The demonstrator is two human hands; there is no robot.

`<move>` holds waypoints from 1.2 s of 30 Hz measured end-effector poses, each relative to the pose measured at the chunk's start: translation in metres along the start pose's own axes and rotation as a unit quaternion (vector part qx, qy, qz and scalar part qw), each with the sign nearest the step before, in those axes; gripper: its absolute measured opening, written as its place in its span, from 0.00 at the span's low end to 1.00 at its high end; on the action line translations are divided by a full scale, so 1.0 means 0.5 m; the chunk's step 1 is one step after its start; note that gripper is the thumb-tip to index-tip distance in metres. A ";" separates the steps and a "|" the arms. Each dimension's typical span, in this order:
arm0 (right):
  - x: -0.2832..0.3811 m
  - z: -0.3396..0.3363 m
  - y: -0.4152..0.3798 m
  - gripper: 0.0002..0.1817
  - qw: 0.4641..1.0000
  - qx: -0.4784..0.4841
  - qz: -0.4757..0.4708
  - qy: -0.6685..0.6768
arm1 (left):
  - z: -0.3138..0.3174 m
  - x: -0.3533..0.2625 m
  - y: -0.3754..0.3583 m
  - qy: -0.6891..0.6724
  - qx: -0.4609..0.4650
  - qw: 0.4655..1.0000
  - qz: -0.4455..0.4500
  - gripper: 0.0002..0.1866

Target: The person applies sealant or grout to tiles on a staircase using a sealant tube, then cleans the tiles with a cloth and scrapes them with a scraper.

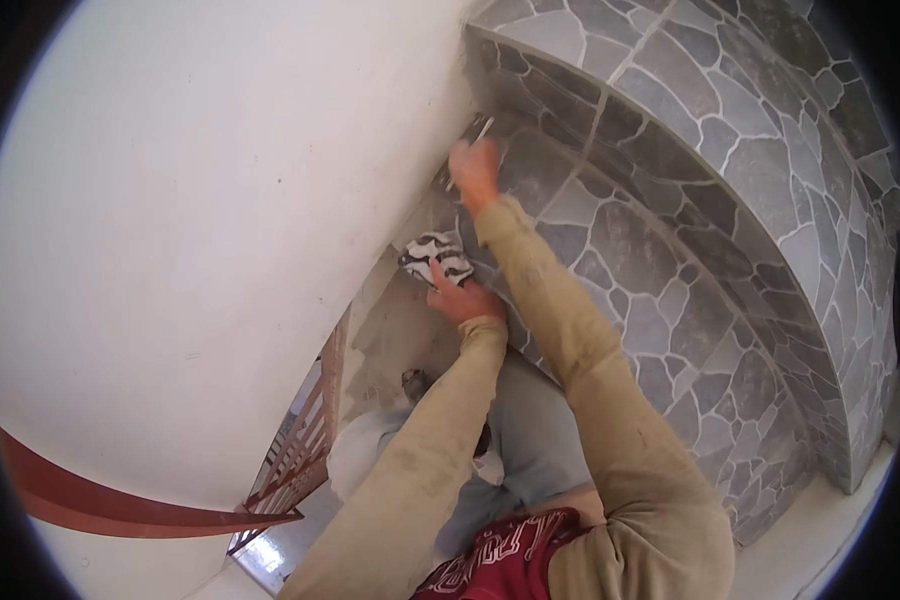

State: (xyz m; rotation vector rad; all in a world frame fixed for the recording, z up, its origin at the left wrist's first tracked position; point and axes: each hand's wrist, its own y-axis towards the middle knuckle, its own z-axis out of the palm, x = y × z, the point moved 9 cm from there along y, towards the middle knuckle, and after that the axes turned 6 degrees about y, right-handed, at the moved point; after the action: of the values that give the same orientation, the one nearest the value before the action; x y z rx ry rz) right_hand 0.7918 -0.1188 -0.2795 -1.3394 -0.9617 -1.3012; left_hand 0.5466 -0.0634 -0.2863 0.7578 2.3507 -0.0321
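My right hand (477,172), blurred by motion, is closed around a flat dark tool with a pale edge (482,127). I cannot tell its exact kind. The tool is right at the foot of the white wall (220,200), in the corner where the wall meets the stone-patterned step. Lower and nearer to me, my left hand (465,298) grips a crumpled black-and-white striped cloth (438,250), with the index finger stretched over it. The cloth lies close to the wall's edge.
Grey stone-patterned steps (650,240) with pale joints curve up to the right. A reddish-brown railing (290,450) stands at lower left, beside a curved reddish-brown band (120,500). My legs (530,420) are bent below my arms.
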 end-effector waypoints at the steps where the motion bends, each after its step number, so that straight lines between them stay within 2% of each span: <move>1: -0.014 -0.012 0.012 0.16 0.998 -0.003 0.056 0.004 | -0.011 0.009 -0.007 0.007 0.004 1.000 0.000 0.37; 2: -0.015 -0.015 0.031 0.15 0.995 -0.006 0.100 0.011 | -0.011 -0.003 -0.002 -0.027 -0.005 1.000 0.012 0.37; 3: -0.010 -0.014 0.024 0.15 0.995 -0.009 0.097 0.013 | -0.010 -0.013 0.001 -0.061 -0.011 0.998 0.022 0.37; 5: 0.026 -0.022 0.001 0.16 0.998 -0.027 -0.002 -0.061 | 0.004 -0.001 -0.001 -0.096 0.000 0.995 0.004 0.37; 6: 0.030 -0.021 0.008 0.16 0.998 -0.030 -0.003 -0.062 | 0.013 0.012 0.000 -0.124 0.005 0.992 -0.020 0.37; 7: 0.033 -0.011 0.009 0.16 0.997 -0.018 -0.028 -0.073 | 0.006 0.003 0.000 -0.120 0.006 0.993 -0.022 0.37; 8: 0.025 0.001 -0.001 0.16 0.995 -0.006 -0.046 -0.083 | -0.004 -0.012 0.001 -0.052 0.027 0.998 -0.025 0.37; 9: 0.012 -0.003 0.002 0.16 0.996 -0.008 -0.038 -0.082 | -0.012 -0.019 0.002 0.014 0.048 0.998 -0.023 0.37; 10: -0.007 -0.011 0.024 0.16 0.999 0.003 0.046 -0.027 | -0.006 -0.011 0.003 0.012 0.047 0.999 -0.020 0.37; 11: -0.024 -0.014 0.035 0.16 0.991 0.012 0.128 0.029 | -0.005 -0.007 0.006 -0.025 0.028 0.999 -0.009 0.37; 12: -0.019 -0.016 0.027 0.16 0.992 0.008 0.124 0.027 | -0.001 -0.005 0.000 -0.062 0.011 0.998 -0.001 0.37; 14: 0.081 -0.030 -0.021 0.13 0.997 -0.061 -0.049 -0.017 | 0.008 -0.008 -0.001 -0.052 0.015 0.999 -0.008 0.37; 15: 0.072 -0.029 -0.002 0.13 0.997 -0.058 -0.047 -0.018 | 0.003 0.003 -0.002 -0.031 0.014 0.999 -0.018 0.37; 16: 0.037 -0.009 0.036 0.12 0.996 -0.015 -0.039 -0.081 | -0.005 0.011 -0.007 -0.025 0.012 0.999 -0.022 0.37; 17: -0.001 0.009 0.053 0.11 0.989 0.024 -0.031 -0.141 | -0.014 0.009 -0.010 -0.015 0.005 1.000 0.004 0.37; 18: -0.013 0.016 0.072 0.11 0.989 0.022 -0.039 -0.138 | -0.008 -0.012 0.001 -0.018 -0.007 0.999 0.033 0.38; 19: -0.016 0.023 0.077 0.12 0.998 0.046 -0.017 -0.046 | -0.008 -0.020 0.009 -0.023 -0.009 0.999 0.035 0.38; 21: -0.029 0.016 0.070 0.14 0.997 0.065 0.010 0.039 | -0.002 -0.007 0.000 -0.070 0.027 0.997 -0.013 0.38; 23: 0.051 0.001 -0.001 0.13 0.999 0.047 0.010 -0.007 | 0.019 0.010 0.003 -0.023 0.017 1.000 -0.009 0.38; 24: 0.036 0.000 0.008 0.13 0.998 0.054 0.013 -0.007 | 0.016 0.019 0.006 0.026 0.003 1.000 -0.001 0.38; 26: -0.028 -0.005 0.041 0.12 0.968 0.034 0.173 0.179 | -0.001 0.013 -0.002 0.000 -0.003 1.000 0.012 0.38; 27: -0.019 0.007 0.039 0.12 0.968 0.037 0.166 0.183 | -0.002 -0.005 0.003 -0.035 -0.004 0.999 0.027 0.38; 29: 0.047 -0.010 0.002 0.14 0.998 0.019 0.036 0.057 | -0.010 -0.018 0.000 -0.057 0.016 0.998 -0.004 0.38; 30: 0.045 -0.004 0.010 0.14 0.998 0.022 0.036 0.055 | -0.010 -0.014 0.000 -0.076 0.037 0.996 -0.035 0.38; 32: 0.015 0.005 0.029 0.15 0.997 0.016 0.008 -0.081 | -0.006 -0.005 0.001 -0.057 0.020 0.998 -0.022 0.37; 33: -0.004 -0.002 0.032 0.15 0.997 0.018 0.010 -0.080 | -0.007 -0.005 0.002 -0.045 0.006 0.999 0.001 0.37; 35: -0.037 -0.009 0.056 0.16 0.990 0.018 0.120 0.072 | -0.008 -0.016 0.012 -0.059 -0.009 0.998 0.017 0.37; 36: -0.049 -0.008 0.043 0.16 0.990 0.021 0.122 0.068 | -0.015 -0.014 0.001 -0.065 -0.015 0.998 0.024 0.37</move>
State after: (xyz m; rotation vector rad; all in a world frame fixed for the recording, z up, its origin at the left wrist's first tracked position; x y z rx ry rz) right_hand 0.8092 -0.1243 -0.3068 -1.2738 -0.7041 -1.1630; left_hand 0.5469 -0.0647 -0.2764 0.7740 2.2052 -0.0230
